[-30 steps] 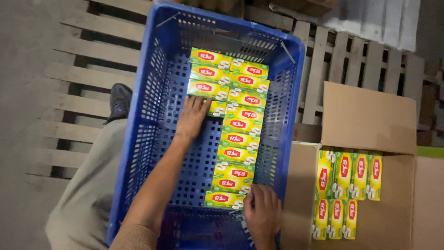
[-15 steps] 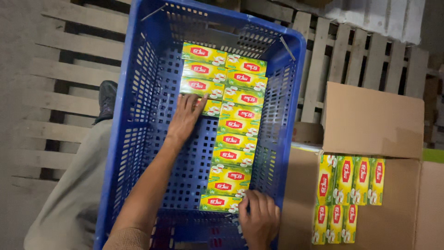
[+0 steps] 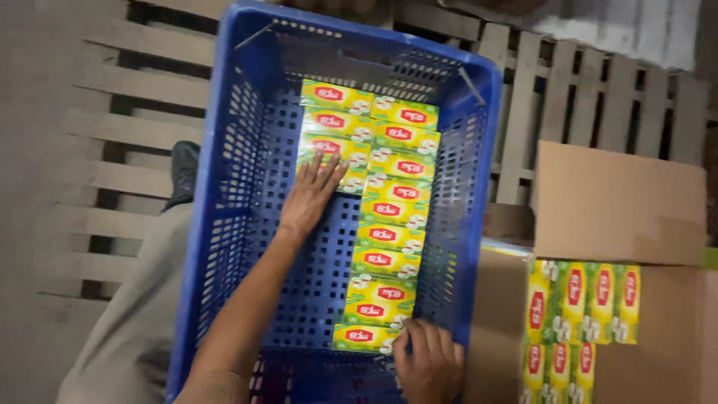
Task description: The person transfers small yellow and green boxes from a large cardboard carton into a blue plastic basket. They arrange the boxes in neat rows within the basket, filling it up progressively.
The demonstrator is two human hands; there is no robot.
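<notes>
A blue slotted plastic crate (image 3: 224, 194) stands on wooden pallets. Two rows of yellow-green tea boxes (image 3: 389, 224) with red labels lie flat on its floor, the right row long, the left row short. My left hand (image 3: 313, 196) lies flat with fingers spread on the nearest box of the left row. My right hand (image 3: 428, 365) rests its fingers on the nearest box (image 3: 363, 337) of the right row, by the crate's near right corner.
An open cardboard carton (image 3: 621, 209) stands to the right, with more yellow tea boxes (image 3: 583, 303) upright inside. Wooden pallets (image 3: 127, 135) lie under and around the crate. My trouser leg and a dark shoe (image 3: 183, 172) are at the left.
My left hand has slid further up over the left row's nearest box. My right hand stays at the near end of the right row. The view has shifted slightly.
</notes>
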